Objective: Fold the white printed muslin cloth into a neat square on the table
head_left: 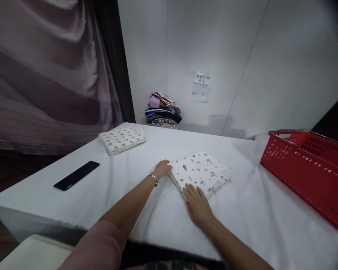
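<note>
A folded white cloth with small dark prints [200, 171] lies on the white table [253, 210] in front of me. My left hand [162, 168] rests against the cloth's left edge with fingers curled at its corner. My right hand [197, 204] lies flat on the table, fingers stretched out and touching the cloth's near edge. Neither hand lifts anything.
A second folded patterned cloth [121, 139] sits at the far left of the table. A black phone [76, 175] lies near the left edge. A red plastic basket [312, 170] stands at the right. A stack of coloured fabrics [162, 110] is piled against the wall.
</note>
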Demonstrator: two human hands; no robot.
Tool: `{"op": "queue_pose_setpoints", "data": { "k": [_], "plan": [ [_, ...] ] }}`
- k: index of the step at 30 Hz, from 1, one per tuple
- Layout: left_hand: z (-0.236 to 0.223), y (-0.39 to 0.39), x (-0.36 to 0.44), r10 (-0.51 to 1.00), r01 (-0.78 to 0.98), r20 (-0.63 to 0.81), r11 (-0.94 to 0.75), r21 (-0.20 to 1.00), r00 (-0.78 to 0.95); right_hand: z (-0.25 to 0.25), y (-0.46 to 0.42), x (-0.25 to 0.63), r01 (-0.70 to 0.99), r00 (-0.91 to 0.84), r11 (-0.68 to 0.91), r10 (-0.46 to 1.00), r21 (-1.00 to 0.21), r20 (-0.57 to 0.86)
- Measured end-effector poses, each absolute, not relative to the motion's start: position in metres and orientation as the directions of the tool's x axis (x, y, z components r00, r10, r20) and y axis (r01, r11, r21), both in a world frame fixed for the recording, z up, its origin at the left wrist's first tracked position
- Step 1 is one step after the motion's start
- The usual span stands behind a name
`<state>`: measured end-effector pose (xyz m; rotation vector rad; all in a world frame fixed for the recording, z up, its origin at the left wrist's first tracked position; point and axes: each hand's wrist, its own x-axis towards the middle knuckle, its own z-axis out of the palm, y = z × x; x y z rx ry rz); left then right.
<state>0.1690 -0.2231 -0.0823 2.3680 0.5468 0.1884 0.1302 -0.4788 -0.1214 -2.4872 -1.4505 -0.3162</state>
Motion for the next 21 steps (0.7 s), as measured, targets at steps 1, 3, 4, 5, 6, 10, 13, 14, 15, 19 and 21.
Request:
{"op": "queue_pose_setpoints", "data": {
  "k": [1,3,4,5,6,10,13,14,15,19,21],
  "plan": [
    [-0.081,-0.224,0.167,0.43,0.328,-0.013,-0.669,0.667,0.903,-0.121,-0.483,0.131,0.878,0.475,-0.467,0.831,-0.1,0.291],
    [-0.083,-0.225,0.158,0.421,0.316,-0.014,-0.659,0.683,0.907,-0.122,-0.494,0.13,0.894,0.446,-0.438,0.852,-0.093,0.274],
    [-0.086,-0.226,0.152,0.417,0.315,-0.02,-0.652,0.689,0.909,-0.123,-0.5,0.129,0.903,0.428,-0.421,0.86,-0.087,0.278],
    [-0.089,-0.227,0.146,0.414,0.315,-0.029,-0.646,0.695,0.91,-0.123,-0.505,0.128,0.91,0.412,-0.407,0.864,-0.081,0.288],
    [-0.093,-0.228,0.141,0.413,0.318,-0.036,-0.639,0.7,0.91,-0.124,-0.509,0.126,0.915,0.4,-0.396,0.866,-0.076,0.3],
    [-0.101,-0.231,0.129,0.428,0.313,-0.016,-0.635,0.706,0.904,-0.124,-0.513,0.121,0.914,0.402,-0.397,0.861,-0.082,0.313],
    [-0.094,-0.238,0.126,0.42,0.253,0.077,-0.672,0.696,0.904,-0.123,-0.509,0.12,0.91,0.41,-0.406,0.856,-0.083,0.314],
    [-0.091,-0.242,0.124,0.396,0.208,0.125,-0.694,0.689,0.909,-0.123,-0.508,0.119,0.91,0.41,-0.406,0.853,-0.083,0.321],
    [-0.087,-0.245,0.121,0.345,0.135,0.19,-0.728,0.672,0.919,-0.123,-0.508,0.119,0.91,0.409,-0.405,0.85,-0.084,0.331],
    [-0.077,-0.257,0.103,-0.102,-0.298,0.402,-0.834,0.464,0.91,-0.125,-0.508,0.119,0.913,0.4,-0.398,0.839,-0.087,0.369],
    [-0.075,-0.259,0.095,-0.25,-0.401,0.383,-0.828,0.392,0.89,-0.125,-0.508,0.118,0.916,0.394,-0.39,0.841,-0.089,0.371]
  ]
}}
